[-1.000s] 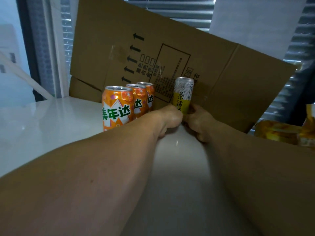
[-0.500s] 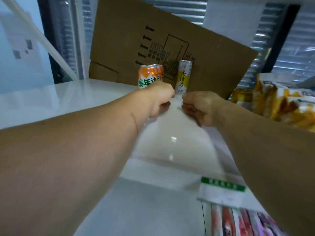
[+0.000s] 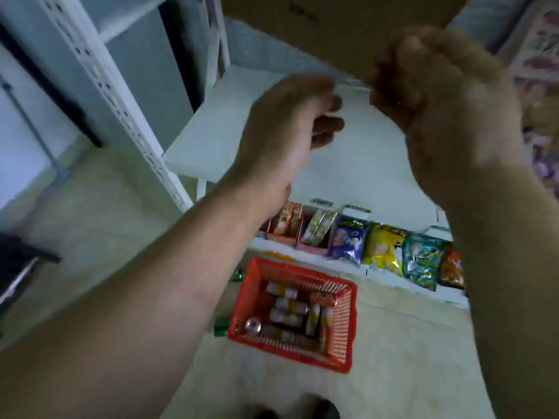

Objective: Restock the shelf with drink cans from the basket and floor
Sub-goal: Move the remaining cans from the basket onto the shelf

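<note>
My view points down past the white shelf (image 3: 230, 137) to the floor. A red plastic basket (image 3: 341, 337) sits on the floor below, holding several silver-and-yellow drink cans (image 3: 286, 303) and an orange one (image 3: 323, 298). Green cans lie on the floor beside the basket, one at its near left corner (image 3: 222, 328) and one at its far left (image 3: 237, 276). My left hand (image 3: 290, 128) and my right hand (image 3: 438, 101) hover in the air above the shelf, both blurred, fingers loosely curled, holding nothing.
A lower shelf carries a row of snack boxes (image 3: 299, 228) and bags (image 3: 384, 249). A white perforated shelf upright (image 3: 121, 107) runs down the left. A cardboard sheet (image 3: 348, 28) leans at the top. Pale floor tiles surround the basket.
Both hands have come back from the yellow can on the shelf, which has left the view. The camera has tipped down from the shelf to the basket on the floor.
</note>
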